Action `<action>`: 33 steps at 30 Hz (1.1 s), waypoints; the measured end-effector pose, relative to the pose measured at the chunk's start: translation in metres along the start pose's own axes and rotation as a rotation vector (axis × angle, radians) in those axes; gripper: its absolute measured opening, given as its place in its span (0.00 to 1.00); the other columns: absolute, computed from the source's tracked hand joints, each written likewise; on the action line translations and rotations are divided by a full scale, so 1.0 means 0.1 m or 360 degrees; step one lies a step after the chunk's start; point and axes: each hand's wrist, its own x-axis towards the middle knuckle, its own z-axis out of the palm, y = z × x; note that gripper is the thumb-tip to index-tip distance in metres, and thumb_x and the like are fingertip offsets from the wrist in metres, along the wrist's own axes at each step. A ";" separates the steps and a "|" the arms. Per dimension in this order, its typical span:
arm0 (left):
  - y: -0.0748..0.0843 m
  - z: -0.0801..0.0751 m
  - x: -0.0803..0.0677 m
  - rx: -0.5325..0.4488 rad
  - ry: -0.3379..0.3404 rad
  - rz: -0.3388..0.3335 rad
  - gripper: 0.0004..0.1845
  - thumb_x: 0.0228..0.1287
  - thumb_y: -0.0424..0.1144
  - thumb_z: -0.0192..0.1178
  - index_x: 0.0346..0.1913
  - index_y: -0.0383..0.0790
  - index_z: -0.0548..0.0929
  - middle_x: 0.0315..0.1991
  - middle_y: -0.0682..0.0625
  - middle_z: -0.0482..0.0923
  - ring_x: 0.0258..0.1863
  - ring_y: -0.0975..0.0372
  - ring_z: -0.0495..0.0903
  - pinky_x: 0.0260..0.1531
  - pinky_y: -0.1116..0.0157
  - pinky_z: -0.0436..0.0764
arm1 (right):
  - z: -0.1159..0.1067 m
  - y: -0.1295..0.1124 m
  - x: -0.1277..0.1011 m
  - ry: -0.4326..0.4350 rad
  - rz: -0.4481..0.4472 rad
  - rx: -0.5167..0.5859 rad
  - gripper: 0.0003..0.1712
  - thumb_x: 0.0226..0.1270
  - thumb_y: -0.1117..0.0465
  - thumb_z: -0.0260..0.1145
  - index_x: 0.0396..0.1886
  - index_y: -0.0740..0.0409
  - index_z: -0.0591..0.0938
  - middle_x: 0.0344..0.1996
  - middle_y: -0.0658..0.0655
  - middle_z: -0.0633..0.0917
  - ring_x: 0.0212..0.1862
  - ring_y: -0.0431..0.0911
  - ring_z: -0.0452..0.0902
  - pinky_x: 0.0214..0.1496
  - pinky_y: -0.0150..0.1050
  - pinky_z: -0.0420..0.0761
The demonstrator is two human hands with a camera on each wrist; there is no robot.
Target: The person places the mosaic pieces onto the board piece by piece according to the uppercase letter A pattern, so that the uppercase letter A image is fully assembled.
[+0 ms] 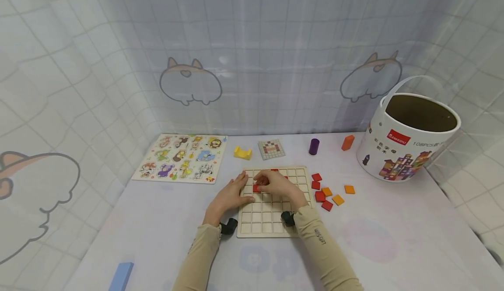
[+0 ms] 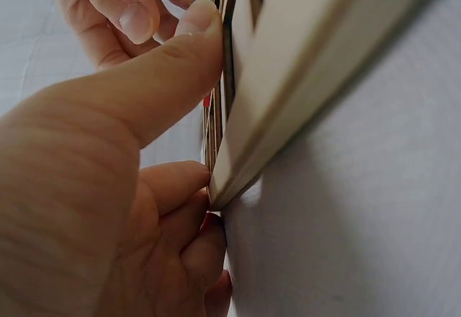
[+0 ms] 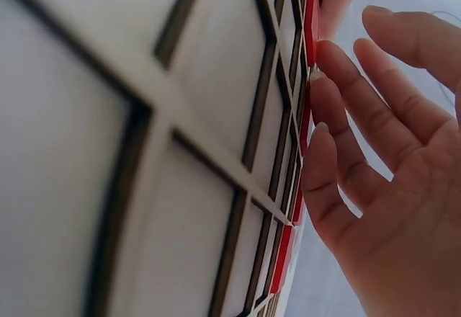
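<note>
**Red tiles going into the grid board, most cells unfilled**

At the far left edge of the desk [image 1: 157, 238] lies a blue block [image 1: 121, 276], and behind it the animal puzzle [image 1: 182, 158], both well away from your work. Your left hand [image 1: 230, 197] rests on the left edge of the grid board [image 1: 263, 221]; the left wrist view shows its thumb [image 2: 166, 72] pressed on the frame, fingers loosely curled beside it and gripping nothing. Your right hand [image 1: 277, 185] lies over the upper middle of the board, fingers straight and flat against the red tiles [image 3: 311, 21], pressing rather than pinching; its grip is slack.

I judge you early in the job: only a few red tiles sit in the upper rows, one red tile [image 1: 257, 188] showing between your hands, and the lower rows are bare. To the right, loose red and orange tiles [image 1: 327, 193] wait on the desk, and the pattern card [image 1: 271, 149] lies behind the board.

Your right hand hides several cells, so the count of placed tiles cannot be told. The bucket [image 1: 405, 151] interior is not readable.
</note>
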 end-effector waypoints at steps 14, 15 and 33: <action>0.00 0.02 0.02 0.0032 -0.0004 -0.0036 0.48 0.60 0.57 0.64 0.75 0.36 0.56 0.78 0.45 0.45 0.78 0.54 0.49 0.78 0.53 0.50 | -0.28 0.19 -0.14 0.0253 0.0035 0.0171 0.18 0.69 0.63 0.61 0.57 0.61 0.79 0.48 0.58 0.85 0.51 0.50 0.79 0.50 0.43 0.82; 0.00 0.02 0.02 0.0029 -0.0007 -0.0045 0.48 0.60 0.58 0.64 0.75 0.36 0.55 0.79 0.46 0.44 0.78 0.55 0.48 0.79 0.54 0.50 | -0.32 0.22 -0.17 0.0282 0.0037 0.0185 0.18 0.70 0.62 0.61 0.58 0.61 0.78 0.49 0.59 0.85 0.51 0.51 0.78 0.50 0.42 0.82; -0.01 0.03 0.02 0.0006 0.0008 -0.0010 0.48 0.59 0.56 0.64 0.75 0.35 0.56 0.78 0.44 0.45 0.78 0.53 0.49 0.78 0.53 0.50 | -0.83 0.88 -0.72 0.0628 0.0185 0.0327 0.22 0.70 0.62 0.60 0.62 0.62 0.75 0.53 0.64 0.83 0.54 0.55 0.75 0.51 0.31 0.78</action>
